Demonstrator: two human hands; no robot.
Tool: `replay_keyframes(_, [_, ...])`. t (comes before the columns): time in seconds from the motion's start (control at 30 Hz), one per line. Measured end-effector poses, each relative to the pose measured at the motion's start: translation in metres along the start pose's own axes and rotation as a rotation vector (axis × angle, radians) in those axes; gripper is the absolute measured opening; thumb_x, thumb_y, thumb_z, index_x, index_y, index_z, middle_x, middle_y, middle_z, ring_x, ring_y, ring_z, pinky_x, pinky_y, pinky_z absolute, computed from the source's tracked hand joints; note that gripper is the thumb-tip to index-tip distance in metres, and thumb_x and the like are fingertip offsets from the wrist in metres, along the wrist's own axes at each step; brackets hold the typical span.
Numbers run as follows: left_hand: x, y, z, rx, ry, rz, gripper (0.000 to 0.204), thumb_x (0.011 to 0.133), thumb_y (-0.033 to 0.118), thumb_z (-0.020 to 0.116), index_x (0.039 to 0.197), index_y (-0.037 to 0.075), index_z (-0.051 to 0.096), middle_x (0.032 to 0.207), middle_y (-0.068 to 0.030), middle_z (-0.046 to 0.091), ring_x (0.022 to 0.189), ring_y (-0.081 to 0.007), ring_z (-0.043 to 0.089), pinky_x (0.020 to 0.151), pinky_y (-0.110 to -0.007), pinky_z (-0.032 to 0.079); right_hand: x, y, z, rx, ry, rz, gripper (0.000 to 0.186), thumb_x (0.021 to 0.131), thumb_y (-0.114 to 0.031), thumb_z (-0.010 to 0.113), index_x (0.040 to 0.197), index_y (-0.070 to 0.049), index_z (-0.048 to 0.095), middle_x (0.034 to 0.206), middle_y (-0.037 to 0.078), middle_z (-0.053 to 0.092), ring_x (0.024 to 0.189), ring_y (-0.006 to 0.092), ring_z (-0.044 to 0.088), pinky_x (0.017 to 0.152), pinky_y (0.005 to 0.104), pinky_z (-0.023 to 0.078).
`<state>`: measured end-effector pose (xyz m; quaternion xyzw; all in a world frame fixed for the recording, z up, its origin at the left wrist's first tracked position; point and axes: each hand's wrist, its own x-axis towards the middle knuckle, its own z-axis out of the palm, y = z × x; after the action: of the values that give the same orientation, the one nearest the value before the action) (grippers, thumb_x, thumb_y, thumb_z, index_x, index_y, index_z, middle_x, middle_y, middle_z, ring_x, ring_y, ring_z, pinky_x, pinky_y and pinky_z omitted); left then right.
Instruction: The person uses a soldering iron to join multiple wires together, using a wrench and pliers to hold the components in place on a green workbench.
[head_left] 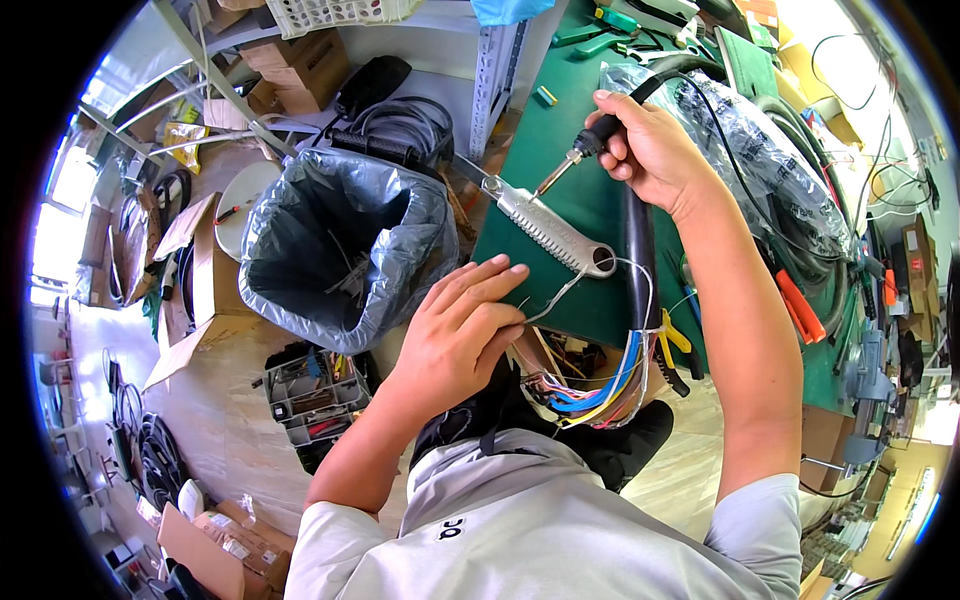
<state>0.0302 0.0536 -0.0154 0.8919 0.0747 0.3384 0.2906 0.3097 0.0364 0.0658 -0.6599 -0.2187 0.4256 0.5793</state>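
My right hand (645, 140) is closed round the black handle of a soldering iron (590, 140). Its tip points down at the ribbed grey body of a utility knife (550, 228), which lies on the green table mat with its blade out to the upper left. At the near table edge, my left hand (460, 325) has thumb and forefinger pinched at the end of a thin pale wire (562, 293); its other fingers are stretched out. The wire loops past the knife's holed end towards a thick black cable (638, 250), whose coloured inner wires (600, 395) hang below the table edge.
A bin with a grey liner (350, 240) stands left of the table (525, 150). Right of the cable lie plastic-wrapped coils (750, 130), yellow-handled pliers (675, 340) and red-orange handles (800, 305). A compartmented tool tray (315, 395) sits below the bin.
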Motion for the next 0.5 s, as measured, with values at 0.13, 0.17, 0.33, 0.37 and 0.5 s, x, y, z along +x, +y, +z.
replay_keyframes(0.13, [-0.009, 0.003, -0.007, 0.012, -0.056, 0.027, 0.023, 0.079, 0.004, 0.075, 0.097, 0.007, 0.061, 0.129, -0.0129, 0.065, 0.128, -0.0344, 0.056, 0.107, -0.050, 0.043, 0.003, 0.000, 0.004, -0.040, 0.011, 0.018, 0.030, 0.095, -0.030, 0.065, 0.086, -0.001, 0.063, 0.055, -0.002, 0.047, 0.047, 0.0088, 0.048, 0.040, 0.0211, 0.030])
replay_keyframes(0.17, [-0.010, 0.004, -0.007, 0.017, -0.064, 0.030, 0.023, 0.079, 0.005, 0.075, 0.097, 0.007, 0.061, 0.129, -0.0127, 0.065, 0.128, -0.0342, 0.056, 0.107, -0.050, 0.043, 0.004, 0.000, 0.006, -0.057, 0.024, 0.024, 0.030, 0.095, -0.030, 0.065, 0.086, -0.002, 0.062, 0.055, -0.002, 0.046, 0.047, 0.0087, 0.047, 0.039, 0.0213, 0.030])
replay_keyframes(0.33, [0.002, 0.013, 0.002, 0.022, -0.102, 0.045, 0.023, 0.078, 0.009, 0.076, 0.094, 0.008, 0.060, 0.133, -0.0108, 0.063, 0.131, -0.0308, 0.054, 0.110, -0.049, 0.042, 0.011, 0.000, 0.011, -0.099, 0.043, 0.036, 0.029, 0.095, -0.030, 0.063, 0.084, -0.002, 0.060, 0.055, -0.002, 0.044, 0.047, 0.0084, 0.045, 0.039, 0.0219, 0.027])
replay_keyframes(0.37, [0.005, 0.014, 0.005, 0.027, -0.110, 0.051, 0.023, 0.078, 0.009, 0.076, 0.093, 0.009, 0.060, 0.134, -0.0107, 0.062, 0.132, -0.0305, 0.053, 0.110, -0.049, 0.041, 0.012, 0.001, 0.012, -0.110, 0.045, 0.041, 0.030, 0.095, -0.030, 0.063, 0.084, -0.003, 0.060, 0.055, -0.002, 0.044, 0.047, 0.0084, 0.045, 0.039, 0.0219, 0.026])
replay_keyframes(0.5, [0.017, 0.011, 0.013, 0.040, -0.142, 0.070, 0.024, 0.077, 0.009, 0.077, 0.092, 0.009, 0.058, 0.139, -0.0106, 0.058, 0.134, -0.0299, 0.051, 0.111, -0.049, 0.040, 0.016, 0.000, 0.015, -0.138, 0.041, 0.055, 0.030, 0.094, -0.031, 0.063, 0.084, -0.003, 0.059, 0.056, -0.001, 0.043, 0.047, 0.0081, 0.044, 0.040, 0.0218, 0.026])
